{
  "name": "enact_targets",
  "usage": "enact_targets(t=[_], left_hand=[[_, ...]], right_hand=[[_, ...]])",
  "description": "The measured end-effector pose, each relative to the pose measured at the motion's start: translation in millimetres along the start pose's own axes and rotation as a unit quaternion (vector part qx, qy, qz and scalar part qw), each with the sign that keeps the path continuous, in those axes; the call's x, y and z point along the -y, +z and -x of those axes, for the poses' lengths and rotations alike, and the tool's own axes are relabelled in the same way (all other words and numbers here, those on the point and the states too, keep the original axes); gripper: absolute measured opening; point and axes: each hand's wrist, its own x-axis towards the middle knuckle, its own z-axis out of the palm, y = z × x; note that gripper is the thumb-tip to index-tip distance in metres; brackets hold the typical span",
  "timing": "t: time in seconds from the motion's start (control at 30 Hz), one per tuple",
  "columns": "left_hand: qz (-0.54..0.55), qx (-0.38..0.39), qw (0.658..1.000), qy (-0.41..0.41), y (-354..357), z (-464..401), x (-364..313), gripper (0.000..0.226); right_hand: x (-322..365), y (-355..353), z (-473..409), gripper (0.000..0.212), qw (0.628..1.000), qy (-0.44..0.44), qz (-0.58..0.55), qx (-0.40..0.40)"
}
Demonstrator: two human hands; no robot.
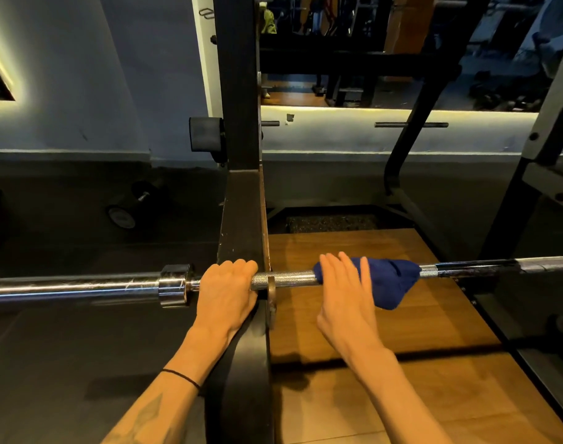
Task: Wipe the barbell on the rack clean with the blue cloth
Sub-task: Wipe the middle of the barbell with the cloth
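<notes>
A steel barbell (286, 278) lies across the black rack upright (241, 200), running from the left edge to the right edge of the view. My left hand (225, 290) grips the bar just left of the upright, next to the sleeve collar (174, 285). A dark blue cloth (389, 280) is draped over the knurled bar right of the upright. My right hand (347, 293) lies on the cloth's left end with straight fingers pressing it on the bar.
A wooden platform (385, 331) lies under the bar on the right. A dumbbell (126, 209) rests on the dark floor at the left. More rack posts (530, 193) stand at the right, and a mirror wall (402, 59) is behind.
</notes>
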Motion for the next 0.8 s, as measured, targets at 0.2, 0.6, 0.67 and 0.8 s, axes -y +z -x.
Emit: enact_targets(t=[0.2, 0.6, 0.67, 0.8], left_hand=[[-0.022, 0.107, 0.993, -0.035, -13, -9, -5, 0.021], [0.026, 0.264, 0.964, -0.006, -23, -42, 6, 0.03], [0.016, 0.217, 0.976, 0.008, -20, -32, 5, 0.024], [-0.037, 0.098, 0.994, 0.024, -7, -10, -2, 0.027]], right_hand=[[41, 9, 1, 0.092, 0.986, -0.164, -0.025, 0.012], [-11, 7, -1, 0.089, 1.0, 0.012, -0.018, -0.017], [9, 11, -2, 0.092, 0.998, -0.055, -0.022, -0.013], [29, 19, -2, 0.095, 0.988, -0.157, 0.001, -0.005]])
